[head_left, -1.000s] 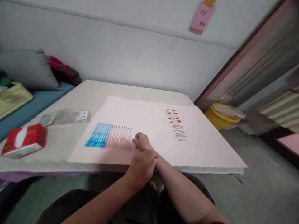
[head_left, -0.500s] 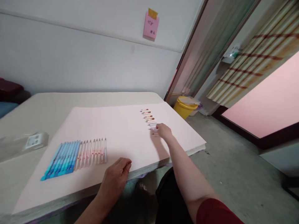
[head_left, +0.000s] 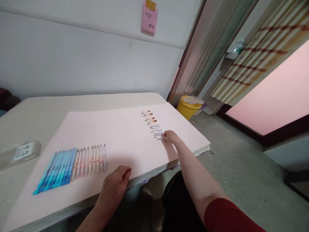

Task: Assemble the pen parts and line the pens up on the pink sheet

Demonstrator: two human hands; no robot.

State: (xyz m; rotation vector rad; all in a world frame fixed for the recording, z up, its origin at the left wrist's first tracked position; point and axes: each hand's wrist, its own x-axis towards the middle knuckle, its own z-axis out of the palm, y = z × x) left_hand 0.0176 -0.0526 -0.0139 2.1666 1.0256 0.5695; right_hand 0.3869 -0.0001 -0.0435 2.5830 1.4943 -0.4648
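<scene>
My right hand (head_left: 172,137) is at the near end of a spaced-out row of pens, its fingertips closed on the end of a white pen (head_left: 159,138). Beyond it in the same row lie several pens with brown figures (head_left: 151,120) on their ends, tips pointing left. At the front edge of the white board sheet (head_left: 120,129) rests my left hand (head_left: 117,182), fingers curled together and nothing visible in them. To its left, blue pens (head_left: 56,170) and clear pens with red patterns (head_left: 89,161) lie side by side in a tight row.
A clear plastic bag with a white label (head_left: 24,151) lies on the table (head_left: 48,106) at the left. Beyond the table's right corner a yellow bin (head_left: 187,108) stands on the floor. A pink note (head_left: 149,19) hangs on the wall behind.
My right hand has moved slightly nearer along the pen row, and more white pens show beside its fingers. My left hand stays at the front edge. The view has shifted a little.
</scene>
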